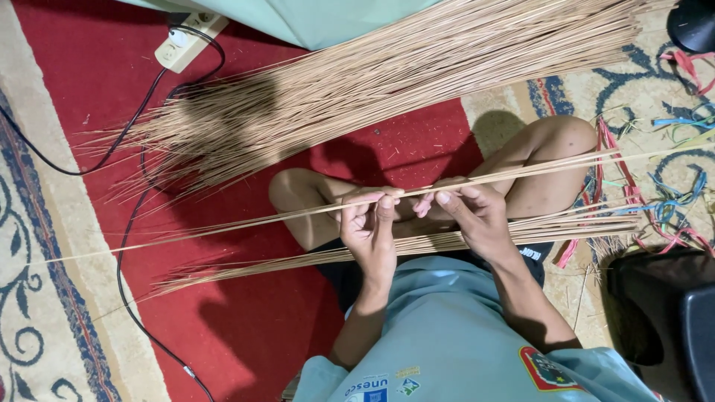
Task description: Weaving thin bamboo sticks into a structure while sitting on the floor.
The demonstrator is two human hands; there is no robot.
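I sit cross-legged on a red carpet (246,320). My left hand (369,231) and my right hand (469,212) are close together over my lap, both pinching a few long thin tan sticks (223,225) that run from far left to far right. Across my legs beneath the hands lies a smaller bundle of the same sticks (298,260). Beyond my knees, a big fanned pile of sticks (357,89) spreads over the carpet.
A white power strip (185,41) with black cables (130,298) lies at the top left. Coloured plastic strips (655,201) litter the patterned rug at the right. A dark object (670,313) stands at the lower right. Light green cloth (320,18) shows at the top.
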